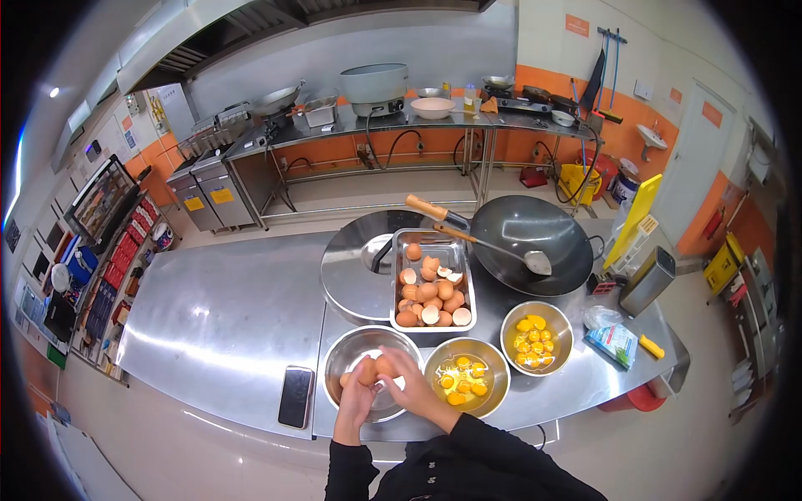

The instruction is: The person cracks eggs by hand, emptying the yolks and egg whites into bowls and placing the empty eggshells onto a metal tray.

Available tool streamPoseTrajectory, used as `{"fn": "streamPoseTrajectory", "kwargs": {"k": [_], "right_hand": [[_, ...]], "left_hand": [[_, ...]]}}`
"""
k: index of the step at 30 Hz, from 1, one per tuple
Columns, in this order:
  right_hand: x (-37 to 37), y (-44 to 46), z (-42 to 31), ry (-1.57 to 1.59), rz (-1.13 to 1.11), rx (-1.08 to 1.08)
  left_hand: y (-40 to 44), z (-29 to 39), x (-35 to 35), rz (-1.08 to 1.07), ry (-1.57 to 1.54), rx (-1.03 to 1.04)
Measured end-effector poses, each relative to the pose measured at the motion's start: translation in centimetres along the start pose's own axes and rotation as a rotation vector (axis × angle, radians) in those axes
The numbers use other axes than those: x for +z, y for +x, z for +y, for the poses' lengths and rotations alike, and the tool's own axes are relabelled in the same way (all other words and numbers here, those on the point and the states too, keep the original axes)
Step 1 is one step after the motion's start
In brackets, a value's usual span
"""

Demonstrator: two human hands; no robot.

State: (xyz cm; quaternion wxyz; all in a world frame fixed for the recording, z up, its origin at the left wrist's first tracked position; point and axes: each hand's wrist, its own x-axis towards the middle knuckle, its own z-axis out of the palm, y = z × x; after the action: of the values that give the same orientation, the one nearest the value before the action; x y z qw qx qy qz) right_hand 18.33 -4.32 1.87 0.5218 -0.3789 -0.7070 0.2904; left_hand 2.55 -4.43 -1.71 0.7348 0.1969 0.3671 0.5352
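My left hand (357, 398) is wrapped round a brown egg (366, 371) above a steel bowl (332, 355). My right hand (408, 382) closes on another brown egg (385, 366) right beside it. The two eggs are close together; whether they touch or are cracked I cannot tell. Something brown, maybe another egg, shows at my left fingers. To the right, a second steel bowl (504, 380) holds several yolks in clear egg white, and a third bowl (568, 330) holds several more. A rectangular steel tray (470, 292) behind them carries brown eggshells (428, 292).
A black phone (296, 397) lies left of the bowls. Behind stand a large round lid (351, 280) and a wok (526, 238) with a spatula (537, 263) across it. A blue packet (614, 344), a yellow-handled tool (652, 346) and a metal container (648, 280) are at the right.
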Motion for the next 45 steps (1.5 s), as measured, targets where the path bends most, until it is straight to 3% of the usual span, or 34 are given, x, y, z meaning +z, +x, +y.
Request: {"fn": "streamPoseTrajectory", "kwargs": {"k": [1,4,7,15,19,28,31,37,45], "right_hand": [[0.0,0.0,0.3,0.077,0.077,0.056],[-1.7,-0.4,3.6,0.71,0.186,0.468],[-4.4,-0.2,3.9,0.593,-0.056,0.66],[-9.6,-1.0,2.0,0.317,-0.247,0.577],[-12.6,-1.7,1.4,0.28,-0.31,0.585],[-14.8,-4.7,2.7,0.074,-0.085,0.681],[-14.4,-5.5,3.1,-0.144,0.041,0.532],[-15.2,-4.8,1.0,-0.376,-0.05,0.626],[-14.6,-5.9,2.9,-0.382,-0.005,0.621]], "left_hand": [[0.0,0.1,0.1,-0.026,0.08,0.028],[-0.7,0.4,1.3,-0.119,0.24,0.081],[-0.2,0.0,2.0,-0.256,0.229,-0.02],[1.7,-2.4,4.6,-0.51,0.589,-0.128],[1.9,-3.4,6.6,-0.506,0.566,-0.236],[3.5,-6.0,9.2,-0.503,0.769,-0.044],[3.7,-6.5,9.7,-0.496,0.83,-0.017],[3.7,-6.7,10.3,-0.405,1.171,0.213],[3.4,-6.9,11.2,-0.347,1.246,0.312]]}}
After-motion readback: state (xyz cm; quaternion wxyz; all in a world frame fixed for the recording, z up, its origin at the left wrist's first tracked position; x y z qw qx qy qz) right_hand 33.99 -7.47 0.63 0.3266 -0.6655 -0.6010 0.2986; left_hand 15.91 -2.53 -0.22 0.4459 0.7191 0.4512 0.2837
